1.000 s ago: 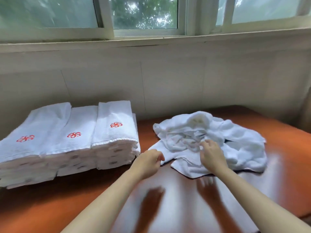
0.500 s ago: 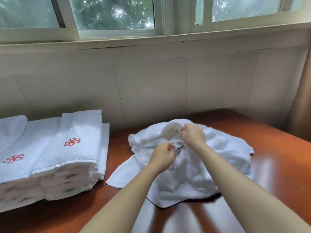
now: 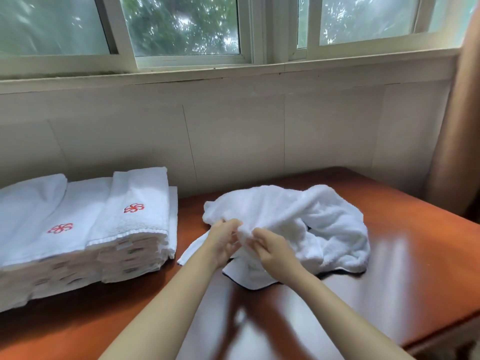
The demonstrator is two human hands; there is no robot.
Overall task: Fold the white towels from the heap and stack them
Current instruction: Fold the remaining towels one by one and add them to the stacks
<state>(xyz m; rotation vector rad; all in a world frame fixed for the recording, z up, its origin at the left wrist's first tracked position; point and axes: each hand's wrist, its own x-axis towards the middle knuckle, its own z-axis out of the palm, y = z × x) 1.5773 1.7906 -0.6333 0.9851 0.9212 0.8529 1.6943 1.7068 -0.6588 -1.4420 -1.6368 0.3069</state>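
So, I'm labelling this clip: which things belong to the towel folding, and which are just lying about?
Job:
towel heap
folded stacks
left hand and right hand, both gripping the heap

Lying about:
table
window
curtain
wall

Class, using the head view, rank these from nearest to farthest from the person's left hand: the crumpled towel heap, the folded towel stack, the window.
1. Crumpled towel heap: gripped by the left hand.
2. Folded towel stack: to its left.
3. Window: high at the back.
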